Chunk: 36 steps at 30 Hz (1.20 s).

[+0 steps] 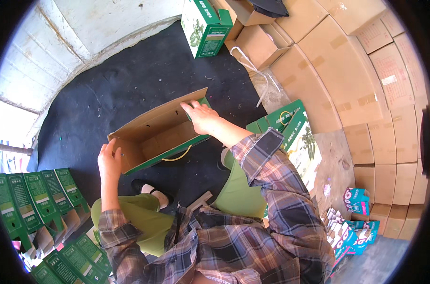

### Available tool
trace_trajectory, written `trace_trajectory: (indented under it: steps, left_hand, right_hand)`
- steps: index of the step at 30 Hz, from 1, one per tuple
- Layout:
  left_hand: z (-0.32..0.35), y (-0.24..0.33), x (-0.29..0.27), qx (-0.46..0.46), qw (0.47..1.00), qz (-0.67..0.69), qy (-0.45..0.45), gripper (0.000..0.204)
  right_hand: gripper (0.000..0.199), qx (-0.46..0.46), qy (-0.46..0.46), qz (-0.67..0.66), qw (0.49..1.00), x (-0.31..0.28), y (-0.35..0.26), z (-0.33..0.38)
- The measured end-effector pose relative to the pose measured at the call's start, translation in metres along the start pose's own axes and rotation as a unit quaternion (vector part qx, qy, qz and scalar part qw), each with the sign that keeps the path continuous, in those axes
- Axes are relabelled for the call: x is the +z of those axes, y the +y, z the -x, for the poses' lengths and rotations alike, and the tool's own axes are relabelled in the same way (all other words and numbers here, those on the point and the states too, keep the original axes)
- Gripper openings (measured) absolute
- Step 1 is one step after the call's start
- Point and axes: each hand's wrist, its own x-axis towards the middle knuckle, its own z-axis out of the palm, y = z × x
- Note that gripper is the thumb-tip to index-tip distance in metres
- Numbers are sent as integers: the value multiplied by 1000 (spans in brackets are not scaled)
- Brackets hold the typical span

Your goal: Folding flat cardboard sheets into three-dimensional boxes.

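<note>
Open cardboard carton point(153, 137), brown inside and green outside, held tipped on its side above the black mat point(129, 75), just in front of the knees. Left hand point(109, 161) clasped over the carton's near left corner, fingers curled round the edge. Right hand point(200, 116) gripping the far right rim, fingers hooked over the raised flap. Yellow cord handle point(179, 156) dangling below the carton's lower edge. Rows of folded green boxes point(35, 199) lined up at the left. Stacked brown cartons point(366, 94) piled at the right. Another green box point(208, 28) standing farther off on the mat.
</note>
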Motion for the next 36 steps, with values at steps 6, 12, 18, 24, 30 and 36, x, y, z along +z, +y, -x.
trace_trajectory:
  steps: [6,12,18,24,30,36]
  left_hand:
    - [-1,7,10,41,995,-84,40,42]
    - [-2,-4,7,-11,999,-39,2,51]
    - [-3,16,19,41,998,-48,16,55]
    - [-4,10,10,-35,990,133,-14,62]
    - [2,-12,22,-78,928,321,-171,88]
    - [3,-28,11,-43,861,391,-322,116]
  right_hand:
    - [80,2,12,3,1000,2,2,-1]
    - [82,-1,1,18,1000,4,-3,-3]
    - [85,9,-12,10,1000,2,0,1]
    - [86,-4,1,-11,1000,10,12,-5]
    - [93,-58,-17,-97,993,17,28,-10]
    - [74,9,-38,-310,950,15,60,-22]
